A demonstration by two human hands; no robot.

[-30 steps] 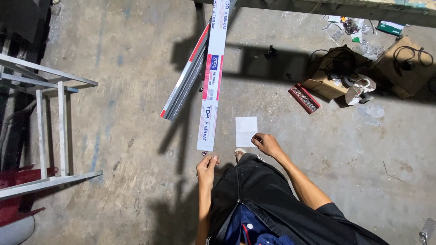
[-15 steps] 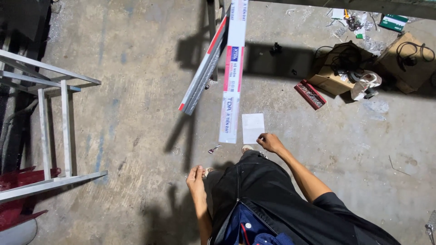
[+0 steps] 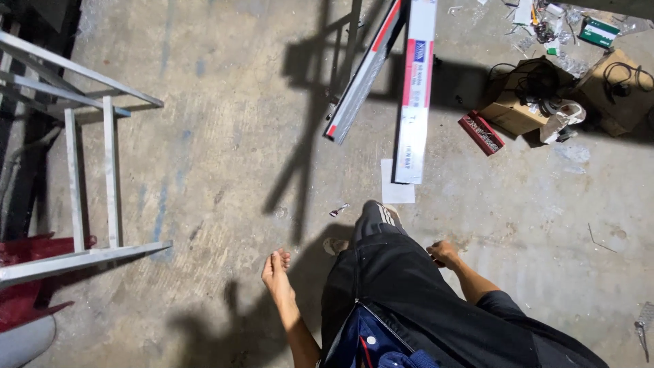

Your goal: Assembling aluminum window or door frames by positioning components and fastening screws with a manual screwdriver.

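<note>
My left hand (image 3: 276,267) hangs beside my black-trousered leg (image 3: 395,286), fingers loosely together and holding nothing. My right hand (image 3: 443,252) rests at the other side of the leg, curled, with nothing visible in it. Ahead of my shoe (image 3: 379,217) a white sheet of paper (image 3: 396,192) lies on the concrete floor, partly under the end of a long white and red box (image 3: 415,88). A second long grey strip (image 3: 364,75) lies beside that box. A small screw-like piece (image 3: 338,210) lies left of the shoe.
A metal frame of grey bars (image 3: 88,163) stands at the left, with red material (image 3: 27,286) under it. Cardboard boxes with cables (image 3: 545,95) and a small red box (image 3: 481,132) sit at the upper right. A tool (image 3: 642,330) lies at the right edge.
Both hands have drawn back from the paper and the long box toward my leg. The view has shifted, so the floor objects sit higher and farther from my hands.
</note>
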